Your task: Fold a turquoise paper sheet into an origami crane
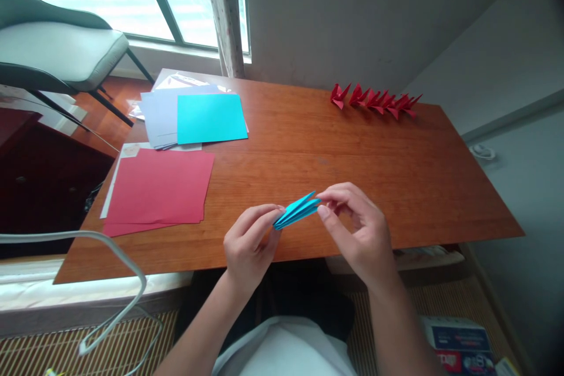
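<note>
A narrow folded piece of blue paper, with several layers slightly fanned apart, is held in the air over the table's front edge. My left hand pinches its lower left end between thumb and fingers. At its upper right end, my right hand has thumb and forefinger close together around the tip of one layer. A flat blue sheet lies on pale sheets at the back left. Red sheets are stacked nearer, at the left. Several red folded paper cranes stand in a row at the back right.
The brown wooden table spans the view. A white cable loops at the lower left, near the table's corner. Beyond the left end stands a chair, beside a window and curtain. A box is at the lower right.
</note>
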Demonstrator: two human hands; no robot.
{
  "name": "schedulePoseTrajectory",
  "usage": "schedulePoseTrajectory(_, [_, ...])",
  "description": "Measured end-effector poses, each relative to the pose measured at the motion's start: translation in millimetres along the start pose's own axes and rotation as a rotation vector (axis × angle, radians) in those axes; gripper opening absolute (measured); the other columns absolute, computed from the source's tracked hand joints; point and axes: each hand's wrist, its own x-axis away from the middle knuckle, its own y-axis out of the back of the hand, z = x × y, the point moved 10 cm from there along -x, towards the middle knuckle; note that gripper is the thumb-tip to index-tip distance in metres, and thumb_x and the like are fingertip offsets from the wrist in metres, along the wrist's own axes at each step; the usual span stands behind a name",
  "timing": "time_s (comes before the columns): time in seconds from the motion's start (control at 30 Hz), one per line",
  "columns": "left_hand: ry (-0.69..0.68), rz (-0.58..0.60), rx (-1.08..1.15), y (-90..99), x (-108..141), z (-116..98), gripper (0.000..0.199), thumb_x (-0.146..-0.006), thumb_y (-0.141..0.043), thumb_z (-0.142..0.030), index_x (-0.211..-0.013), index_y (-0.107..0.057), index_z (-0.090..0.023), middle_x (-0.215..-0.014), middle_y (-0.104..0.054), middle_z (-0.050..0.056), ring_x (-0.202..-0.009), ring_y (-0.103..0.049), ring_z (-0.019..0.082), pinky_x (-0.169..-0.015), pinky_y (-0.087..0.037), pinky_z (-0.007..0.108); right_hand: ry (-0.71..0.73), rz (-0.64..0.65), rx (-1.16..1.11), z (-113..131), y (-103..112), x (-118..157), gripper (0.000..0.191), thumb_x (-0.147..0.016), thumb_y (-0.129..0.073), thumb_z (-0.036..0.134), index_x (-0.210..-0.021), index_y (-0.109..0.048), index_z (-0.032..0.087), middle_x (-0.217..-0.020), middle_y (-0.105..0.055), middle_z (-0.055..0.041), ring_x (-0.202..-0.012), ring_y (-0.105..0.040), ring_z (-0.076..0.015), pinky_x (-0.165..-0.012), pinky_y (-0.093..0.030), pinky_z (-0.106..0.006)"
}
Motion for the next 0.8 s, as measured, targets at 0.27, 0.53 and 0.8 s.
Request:
schedulePoseTrajectory(0.27, [-0.009,0.046,-0.129,-9.7,5,3,0.035,-0.086,-0.064,-0.004,-0.114,-0.069,-0.024,-0.107,-0.075,0.006,-0.096,-0.073,0.019,-0.087,-0.058,0.029,0.145,-0.05,0.235,18,4,-2,0.02,-0.09,-0.064,0.015,-0.103,-0.072,0.026,-0.1,-0.063,-0.0046,-0.089,-0.061,-0.0195,-0.075,-0.053,-0.035])
schedulePoseTrajectory(0.53, [0.036,0.108,-0.169,-18.0,0,8,0.032,-0.089,-0.06,-0.007,-0.116,-0.068,-0.023,-0.109,-0.074,0.006,-0.098,-0.071,0.02,-0.088,-0.055,0.03,0.214,-0.001,0.285,28,-8,0,0.02,-0.087,-0.065,0.013,-0.1,-0.071,0.027,-0.124,-0.061,-0.008,-0.115,-0.058,-0.0273,-0.091,-0.052,-0.045])
schedulePoseTrajectory(0.8, [0.163,0.149,-0.108,-19.6,-4,16,0.018,-0.09,-0.059,-0.01,-0.105,-0.066,-0.019,-0.095,-0.075,0.005,-0.086,-0.069,0.018,-0.081,-0.052,0.028,0.088,-0.132,0.186,11,-2,0,0.009,-0.093,-0.064,0.024,-0.1,-0.069,0.025,-0.103,-0.068,-0.0055,-0.092,-0.065,-0.0207,-0.076,-0.056,-0.035])
